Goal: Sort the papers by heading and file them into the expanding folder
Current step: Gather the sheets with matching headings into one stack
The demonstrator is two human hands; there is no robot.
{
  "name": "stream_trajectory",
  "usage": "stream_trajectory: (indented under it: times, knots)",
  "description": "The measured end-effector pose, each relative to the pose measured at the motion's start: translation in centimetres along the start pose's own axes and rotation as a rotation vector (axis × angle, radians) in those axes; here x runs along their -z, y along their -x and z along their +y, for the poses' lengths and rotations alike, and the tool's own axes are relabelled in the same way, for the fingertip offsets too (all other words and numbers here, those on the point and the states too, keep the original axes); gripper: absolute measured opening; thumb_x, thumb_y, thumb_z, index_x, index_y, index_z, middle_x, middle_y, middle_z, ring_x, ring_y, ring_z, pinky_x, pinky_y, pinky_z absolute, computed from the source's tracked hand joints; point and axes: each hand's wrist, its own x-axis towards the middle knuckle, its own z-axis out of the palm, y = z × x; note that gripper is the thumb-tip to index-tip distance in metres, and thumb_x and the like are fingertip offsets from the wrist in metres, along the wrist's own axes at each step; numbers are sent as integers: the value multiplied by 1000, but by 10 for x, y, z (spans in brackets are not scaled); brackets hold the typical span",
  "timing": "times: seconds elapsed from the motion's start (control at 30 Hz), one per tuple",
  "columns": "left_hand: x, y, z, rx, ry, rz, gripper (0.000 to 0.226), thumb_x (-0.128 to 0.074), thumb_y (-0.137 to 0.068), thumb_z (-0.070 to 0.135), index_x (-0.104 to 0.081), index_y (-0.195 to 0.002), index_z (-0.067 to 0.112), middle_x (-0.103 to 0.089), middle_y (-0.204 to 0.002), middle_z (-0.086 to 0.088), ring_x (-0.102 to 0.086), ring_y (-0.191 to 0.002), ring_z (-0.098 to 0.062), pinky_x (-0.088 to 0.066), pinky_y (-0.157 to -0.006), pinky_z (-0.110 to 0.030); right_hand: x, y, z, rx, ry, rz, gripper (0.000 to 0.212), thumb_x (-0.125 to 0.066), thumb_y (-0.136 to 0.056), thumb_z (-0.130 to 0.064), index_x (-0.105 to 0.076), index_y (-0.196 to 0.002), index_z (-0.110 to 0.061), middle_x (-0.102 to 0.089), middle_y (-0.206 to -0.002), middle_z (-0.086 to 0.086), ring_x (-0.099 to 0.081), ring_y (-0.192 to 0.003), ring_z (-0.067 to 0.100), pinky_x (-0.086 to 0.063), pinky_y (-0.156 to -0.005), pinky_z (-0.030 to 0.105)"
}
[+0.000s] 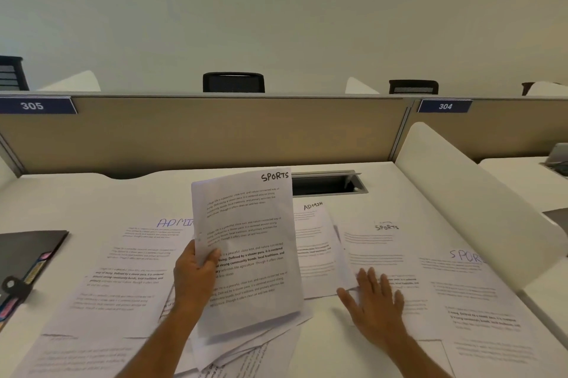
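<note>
A person's view looks down on a white surface [322,325] strewn with printed sheets, each headed by hand.

The left hand [196,270], at centre frame, pinches the left edge of a sheet headed SPORTS [246,242], thumb on its face and fingers behind. The sheet is raised off the surface, its long axis running up the frame and leaning slightly right. Loose unsorted sheets [246,350] lie beneath it.

The right hand [376,297], at lower right of centre, lies flat with fingers spread and holds nothing. Its fingertips rest on the lower edge of a second SPORTS sheet [378,254] that lies flat.

That flat sheet is just to the right of the raised one, so the held sheet likely needs to travel rightward to join it. A third SPORTS sheet [467,282] lies further right. Between the raised sheet and the flat one an ADMIN sheet [313,242] shows, and another ADMIN sheet [135,270] lies to the left.

The folder [27,257], dark with coloured tabs, sits at the left edge, well apart from both hands and nearer the left one. Nothing appears filed yet.
</note>
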Motion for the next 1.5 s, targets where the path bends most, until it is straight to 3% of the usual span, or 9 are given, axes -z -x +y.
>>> stream_trajectory:
  times: [0.13,0.23,0.4,0.53,0.63,0.8,1.03,1.27,1.5]
  knots:
    - [-3,1,4,3,17,-11,26,-67,-94,12,-61,-118,18,-69,-99,-1,-70,-79,-21,-58,-59,-31,24,-10,2,-1,-66,160,76,-44,-94,-63,-30,-154,-19,-33,-160,4,-28,-146,28,-26,-117,48]
    - [-4,1,5,4,15,-17,25,-67,-94,12,-61,-117,17,-70,-99,-2,-71,-79,-22,-59,-59,-32,49,-23,29,-207,-107,241,75,-66,-85,-56,-43,-144,-16,-49,-144,12,-44,-131,36,-43,-105,51]
    - [-7,2,7,4,17,-12,25,-67,-94,12,-60,-115,22,-69,-97,3,-71,-79,-20,-57,-56,-27,69,-33,59,-508,-93,78,100,-75,-65,-71,-40,-135,-9,-47,-133,18,-48,-122,40,-43,-99,50]
    - [-10,4,8,6,13,-8,23,-68,-93,13,-60,-110,27,-69,-93,8,-71,-75,-17,-54,-49,-20,74,-40,63,-481,-286,130,87,-89,-68,-37,-46,-135,-3,-54,-131,21,-52,-122,41,-46,-99,50]
    - [-11,5,8,9,11,-10,23,-68,-93,14,-60,-110,27,-69,-94,7,-71,-76,-17,-55,-52,-23,76,-39,65,-451,-342,181,77,-89,-70,-20,-51,-133,1,-59,-129,23,-55,-120,40,-47,-100,46]
    - [-10,6,6,10,14,-10,21,-69,-92,13,-62,-109,23,-71,-94,4,-71,-75,-18,-56,-53,-25,82,-35,67,-566,-418,93,91,-93,-63,-35,-45,-130,3,-54,-127,25,-53,-118,44,-48,-98,50]
    - [-10,8,8,13,8,-16,21,-68,-93,13,-61,-109,24,-70,-93,5,-71,-73,-16,-55,-49,-20,85,-38,73,-543,-462,75,60,-89,-71,-26,-65,-120,0,-64,-127,18,-59,-119,37,-47,-97,37]
    - [-8,9,7,18,-10,-17,22,-68,-93,14,-61,-112,24,-71,-95,3,-72,-73,-19,-56,-52,-25,86,-37,75,-551,-468,64,41,-91,-69,-23,-64,-85,4,-64,-85,14,-60,-84,31,-41,-70,29]
    - [-4,10,7,33,-17,-19,22,-68,-94,14,-61,-113,22,-71,-97,0,-72,-75,-22,-59,-58,-33,80,-36,72,-494,-417,163,25,-87,-71,-14,-64,-67,-6,-63,-68,6,-56,-65,26,-39,-60,27]
